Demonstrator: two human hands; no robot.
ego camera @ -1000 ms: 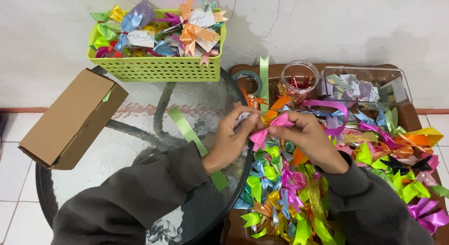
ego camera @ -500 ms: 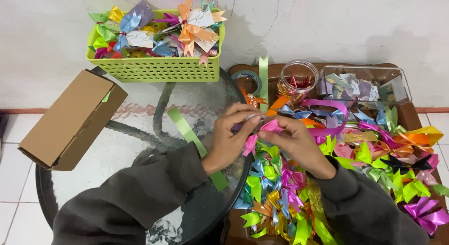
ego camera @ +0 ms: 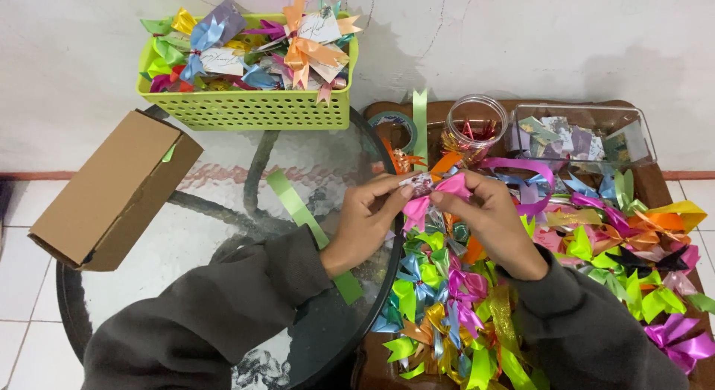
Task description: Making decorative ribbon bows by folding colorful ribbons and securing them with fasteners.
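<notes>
Pinching a pink ribbon bow (ego camera: 426, 200) between both hands, centre frame.
Left hand (ego camera: 365, 219) and right hand (ego camera: 488, 219) both closed on the bow, fingertips meeting over a small printed tag (ego camera: 417, 183); versus a second ago the hands sit closer together and the bow is pulled tighter, so work on it looks mid-step. Bow hangs over the round glass counter's (ego camera: 223, 233) right edge, above the loose bow pile (ego camera: 462, 308). Green ribbon strip (ego camera: 298, 211) just left of left hand. Brown box (ego camera: 112, 192) left, green basket (ego camera: 246, 107) upper left, jar (ego camera: 477, 125) and clear tray (ego camera: 633, 133) upper right: crowded right, open glass lower left.
</notes>
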